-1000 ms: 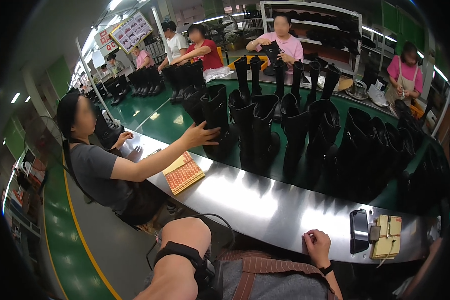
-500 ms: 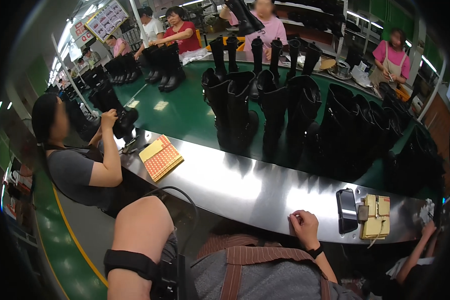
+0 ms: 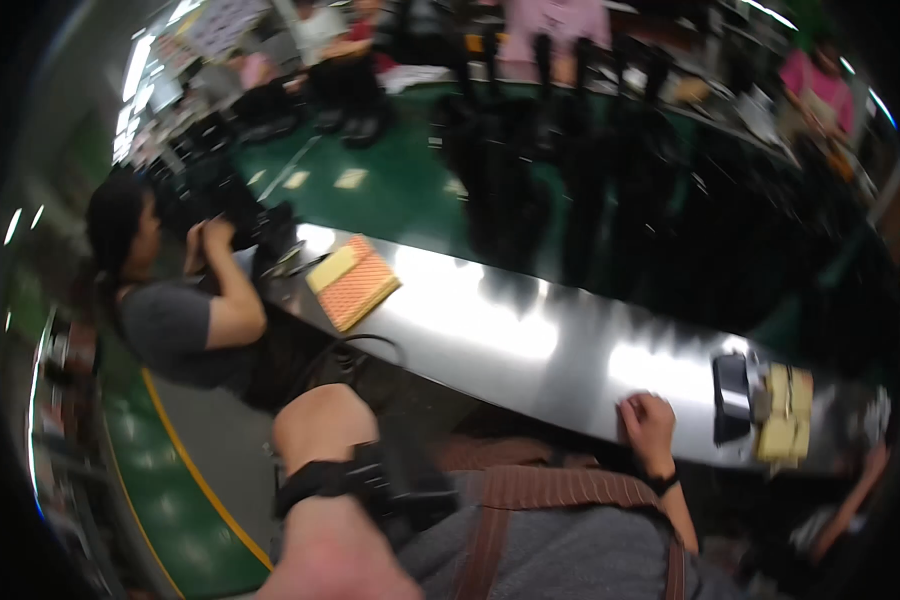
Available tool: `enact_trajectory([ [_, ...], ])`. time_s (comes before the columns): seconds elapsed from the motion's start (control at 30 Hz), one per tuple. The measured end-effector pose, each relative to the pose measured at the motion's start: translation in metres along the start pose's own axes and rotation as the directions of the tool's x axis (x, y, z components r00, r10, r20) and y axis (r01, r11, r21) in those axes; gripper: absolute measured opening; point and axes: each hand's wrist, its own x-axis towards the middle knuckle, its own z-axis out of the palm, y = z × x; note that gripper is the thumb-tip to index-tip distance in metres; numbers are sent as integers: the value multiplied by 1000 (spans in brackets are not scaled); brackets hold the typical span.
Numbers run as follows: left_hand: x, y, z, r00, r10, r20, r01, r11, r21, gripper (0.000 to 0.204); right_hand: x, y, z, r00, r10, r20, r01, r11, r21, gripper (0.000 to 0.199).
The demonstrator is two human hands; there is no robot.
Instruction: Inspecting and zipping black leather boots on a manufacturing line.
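My right hand (image 3: 650, 425) rests on the near edge of the metal worktop (image 3: 450, 345). Its fingers are curled in, with nothing visible in them. A dark phone (image 3: 732, 400) lies just right of it, beside a tied bundle of yellow pads (image 3: 785, 412). The left arm is bent up close in front of me, with a black band and a dark box-shaped device (image 3: 415, 490) on it. Of my left hand (image 3: 345, 565) only a blurred part shows at the lower edge; its fingers cannot be made out.
Tall black boots (image 3: 600, 190) stand in rows on the green surface (image 3: 370, 190) beyond the worktop. A red-patterned yellow pad (image 3: 355, 285) lies to the left, near a co-worker (image 3: 175, 310). Another person's arm (image 3: 855, 500) reaches in at right. More people stand across.
The view has shifted and blurred, with the scene sliding down at right and up at left. My left forearm has moved so that part of the hand shows. My right hand stays curled on the edge.
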Motion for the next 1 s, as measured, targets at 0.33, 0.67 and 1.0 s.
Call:
enact_trajectory([
  [0.33, -190, 40, -50, 326, -841, 432, 824, 477, 306, 25, -3, 67, 26, 951, 78, 300, -104, 992, 72, 25],
  [0.67, -394, 116, -86, -517, -785, 341, 516, 32, 856, 83, -5, 9, 19, 988, 138, 65, -147, 977, 155, 11],
  [1.0, -455, 82, -82, -696, -664, 275, 389, -27, 921, 64, 1, -2, 11, 985, 166, 36, -170, 976, 133, 11],
])
